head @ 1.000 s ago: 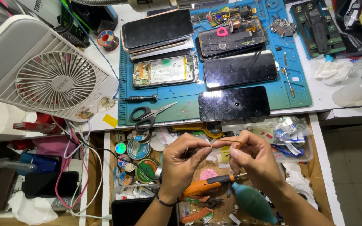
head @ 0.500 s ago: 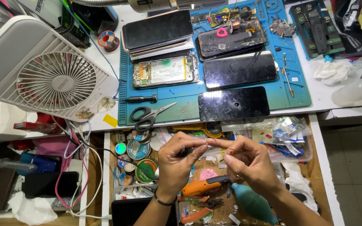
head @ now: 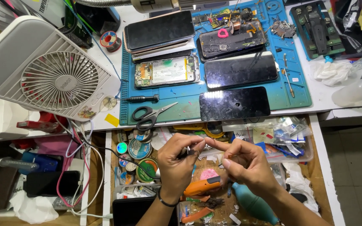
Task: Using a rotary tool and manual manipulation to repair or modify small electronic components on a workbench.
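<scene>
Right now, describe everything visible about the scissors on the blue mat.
The scissors have black looped handles and bright metal blades, apparently steel. They lie flat and nearly shut at the front edge of the blue mat, handles toward the left over the mat's rim, tips pointing right and slightly up. A small black screwdriver lies just beyond them. No hand touches them.

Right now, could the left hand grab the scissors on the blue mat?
Probably yes. The left hand is pinching a small dark part, so it is busy, but the scissors lie just beyond it at the mat's front edge, with nothing lying between them.
</scene>
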